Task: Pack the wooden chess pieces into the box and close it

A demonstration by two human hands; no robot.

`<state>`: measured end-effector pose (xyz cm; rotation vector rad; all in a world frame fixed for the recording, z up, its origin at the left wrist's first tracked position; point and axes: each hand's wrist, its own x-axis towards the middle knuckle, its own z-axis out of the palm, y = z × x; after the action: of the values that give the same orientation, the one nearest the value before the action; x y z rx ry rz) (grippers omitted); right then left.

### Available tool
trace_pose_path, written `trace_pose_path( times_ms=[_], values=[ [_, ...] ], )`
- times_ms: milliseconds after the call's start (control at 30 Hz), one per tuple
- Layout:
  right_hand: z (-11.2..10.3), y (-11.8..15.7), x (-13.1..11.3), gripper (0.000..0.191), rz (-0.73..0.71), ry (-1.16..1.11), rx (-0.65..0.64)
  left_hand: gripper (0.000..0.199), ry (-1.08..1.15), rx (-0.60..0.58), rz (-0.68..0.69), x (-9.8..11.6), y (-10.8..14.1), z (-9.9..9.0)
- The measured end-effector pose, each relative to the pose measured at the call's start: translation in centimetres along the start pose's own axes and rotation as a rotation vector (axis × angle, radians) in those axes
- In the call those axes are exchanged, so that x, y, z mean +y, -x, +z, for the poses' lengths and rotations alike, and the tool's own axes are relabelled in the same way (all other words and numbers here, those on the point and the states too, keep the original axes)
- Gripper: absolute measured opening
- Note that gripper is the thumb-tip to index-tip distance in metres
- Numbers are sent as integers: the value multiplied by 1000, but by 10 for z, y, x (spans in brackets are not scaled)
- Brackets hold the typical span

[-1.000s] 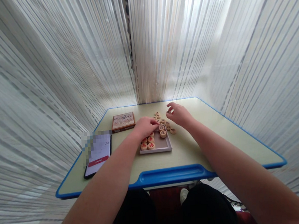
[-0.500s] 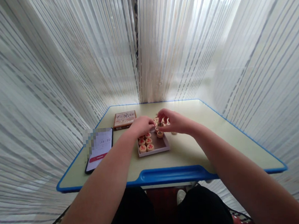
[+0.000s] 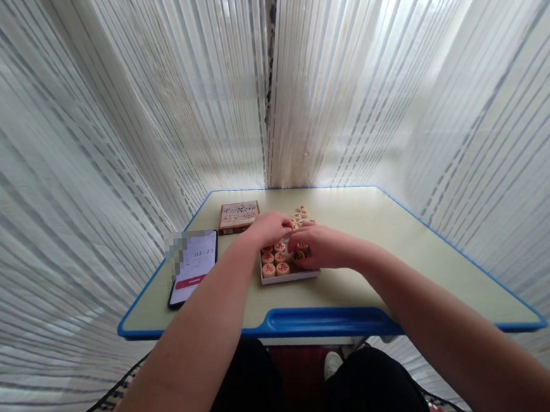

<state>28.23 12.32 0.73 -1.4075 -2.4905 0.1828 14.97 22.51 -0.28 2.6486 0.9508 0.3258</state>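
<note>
My right hand (image 3: 324,245) is over the right half of a shallow open box (image 3: 290,279), pinching a Chinese chess piece (image 3: 298,255) with a dark character, low inside it. Wooden pieces with red characters, such as this one (image 3: 282,269), stand in columns on the box's left side. My left hand (image 3: 274,226) is at the far side of the box, its fingers pressed together. Whatever lies between those fingertips is hidden.
More chess pieces (image 3: 300,216) lie in a loose group behind the hands. A printed box lid (image 3: 238,215) rests at the back left. On the left lies a phone (image 3: 195,269) showing a timer. The table has a blue edge and a front groove (image 3: 331,319).
My right hand has come down and nearer with the dark-lettered piece, from above the box's far side into its right half. My left hand stays by the far side. The view has shifted slightly.
</note>
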Motion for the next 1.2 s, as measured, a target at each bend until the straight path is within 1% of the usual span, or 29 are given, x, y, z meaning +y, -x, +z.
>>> trace_pose_path(
  times_ms=[167, 267, 333, 533, 767, 1200],
  values=[
    [0, 1, 0, 13, -41, 28, -7, 24, 12, 2, -16, 2, 2, -2],
    [-2, 2, -1, 13, -7, 59, 5, 25, 49, -17, 1, 3, 4, -3],
    [-4, 2, -2, 13, 19, 77, -7, 25, 89, -9, 8, 3, 4, -3],
    [-5, 3, -3, 11, 12, 93, 3, 22, 180, 20, -56, 4, 5, -3],
    [-4, 2, -1, 13, -21, 61, -16, 25, 19, 0, 0, 2, 4, -1],
    [-5, 2, 0, 9, 39, 72, -31, 25, -28, 18, 15, 3, 4, -1]
  ],
)
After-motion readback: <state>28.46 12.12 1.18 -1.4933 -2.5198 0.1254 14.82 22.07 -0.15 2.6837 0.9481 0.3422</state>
